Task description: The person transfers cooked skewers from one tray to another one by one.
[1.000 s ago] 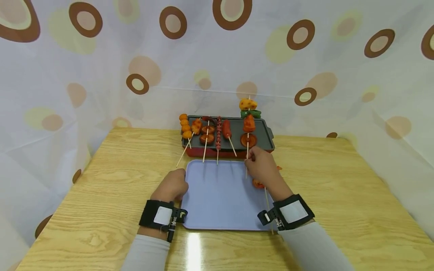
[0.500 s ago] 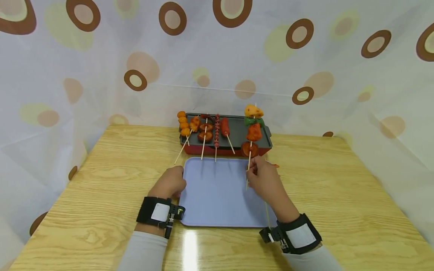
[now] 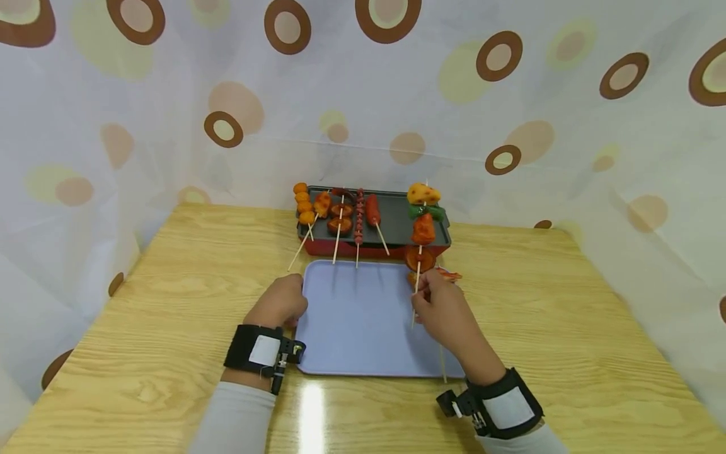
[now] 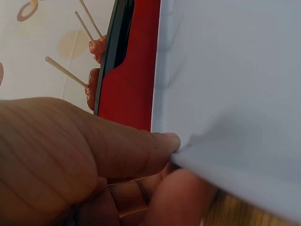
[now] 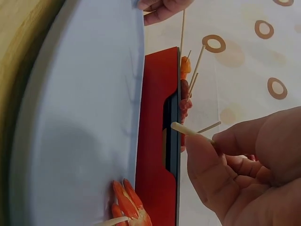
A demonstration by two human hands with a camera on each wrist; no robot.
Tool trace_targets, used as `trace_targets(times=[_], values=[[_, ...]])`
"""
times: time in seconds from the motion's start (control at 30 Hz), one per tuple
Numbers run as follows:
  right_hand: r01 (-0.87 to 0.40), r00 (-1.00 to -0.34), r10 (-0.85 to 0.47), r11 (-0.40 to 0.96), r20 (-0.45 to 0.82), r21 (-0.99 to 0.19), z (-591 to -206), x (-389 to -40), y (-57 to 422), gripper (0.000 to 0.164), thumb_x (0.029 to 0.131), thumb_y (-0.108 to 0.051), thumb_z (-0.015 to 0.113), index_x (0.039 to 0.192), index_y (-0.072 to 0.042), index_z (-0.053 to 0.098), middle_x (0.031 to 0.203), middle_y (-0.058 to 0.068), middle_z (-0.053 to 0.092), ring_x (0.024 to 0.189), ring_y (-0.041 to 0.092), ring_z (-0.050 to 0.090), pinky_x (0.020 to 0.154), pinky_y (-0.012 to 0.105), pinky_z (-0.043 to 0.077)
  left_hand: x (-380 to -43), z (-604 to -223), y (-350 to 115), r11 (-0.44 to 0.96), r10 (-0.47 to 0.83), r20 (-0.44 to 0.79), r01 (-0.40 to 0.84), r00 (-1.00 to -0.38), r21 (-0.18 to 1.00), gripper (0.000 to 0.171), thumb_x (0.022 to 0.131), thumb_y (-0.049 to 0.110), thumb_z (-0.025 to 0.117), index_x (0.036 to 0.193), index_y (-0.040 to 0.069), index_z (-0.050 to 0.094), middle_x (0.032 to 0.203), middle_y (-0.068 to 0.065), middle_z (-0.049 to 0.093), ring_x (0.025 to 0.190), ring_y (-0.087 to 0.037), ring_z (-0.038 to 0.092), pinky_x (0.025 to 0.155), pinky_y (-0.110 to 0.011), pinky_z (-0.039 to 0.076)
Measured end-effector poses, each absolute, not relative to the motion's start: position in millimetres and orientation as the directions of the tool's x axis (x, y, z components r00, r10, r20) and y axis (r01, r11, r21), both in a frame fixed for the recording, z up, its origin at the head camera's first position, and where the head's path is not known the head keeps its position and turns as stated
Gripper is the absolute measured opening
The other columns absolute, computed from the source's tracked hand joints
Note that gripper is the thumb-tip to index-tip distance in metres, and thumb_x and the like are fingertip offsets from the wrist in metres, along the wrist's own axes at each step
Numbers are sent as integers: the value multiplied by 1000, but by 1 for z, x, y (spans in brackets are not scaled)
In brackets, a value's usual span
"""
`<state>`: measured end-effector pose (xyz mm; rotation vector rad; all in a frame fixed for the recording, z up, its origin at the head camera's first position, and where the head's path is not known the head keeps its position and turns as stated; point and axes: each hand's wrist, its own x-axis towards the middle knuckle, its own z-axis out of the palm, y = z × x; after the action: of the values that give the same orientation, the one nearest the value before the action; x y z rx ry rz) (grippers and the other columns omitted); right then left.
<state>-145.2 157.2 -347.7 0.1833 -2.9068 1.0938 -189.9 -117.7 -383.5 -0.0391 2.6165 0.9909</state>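
Note:
My left hand (image 3: pixel 280 301) grips the left edge of a pale blue-grey tray (image 3: pixel 357 340), its thumb on top in the left wrist view. My right hand (image 3: pixel 448 315) pinches the bare stick of a mixed food skewer (image 3: pixel 423 230), which carries a yellow piece, a green piece, an orange-red chunk and a brown round slice. In the head view this skewer overlaps the tray's right far side and the grill's front. Partly hidden behind the right hand, a shrimp skewer (image 5: pixel 129 205) lies on the right of the tray.
Behind the tray stands a red grill with a dark plate (image 3: pixel 397 211). Several skewers lie on its left half, among them orange balls (image 3: pixel 303 205), brown slices (image 3: pixel 340 225), small red pieces (image 3: pixel 359 217) and a sausage (image 3: pixel 372 210). A patterned cloth (image 3: pixel 340 82) hangs behind the wooden table (image 3: pixel 544 315).
My right hand has drawn the mixed skewer back from over the grill, toward me and the tray. My left hand keeps its hold on the tray's left edge.

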Motion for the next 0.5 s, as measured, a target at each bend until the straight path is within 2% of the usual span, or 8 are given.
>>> trace_targets(times=[0.23,0.5], values=[[-73,-993,-116,723,-17,-687,-348,-125,162,4,96,-2,56,96,-1,51,76,7,55,59,15,61,54,28,53,-191,-387,-114,753,88,-338,-159,-937,638,27,89,-6,53,115,-7,55,88,-17,59,52,-20,56,42,-24,43],[-5,-987,-109,748,-115,-663,-354,-111,168,8,94,-1,59,92,-3,52,68,5,54,55,15,58,49,29,47,-193,-384,-120,761,82,-334,-157,-939,629,27,88,-7,53,116,-8,55,89,-18,58,52,-20,56,42,-24,43]])
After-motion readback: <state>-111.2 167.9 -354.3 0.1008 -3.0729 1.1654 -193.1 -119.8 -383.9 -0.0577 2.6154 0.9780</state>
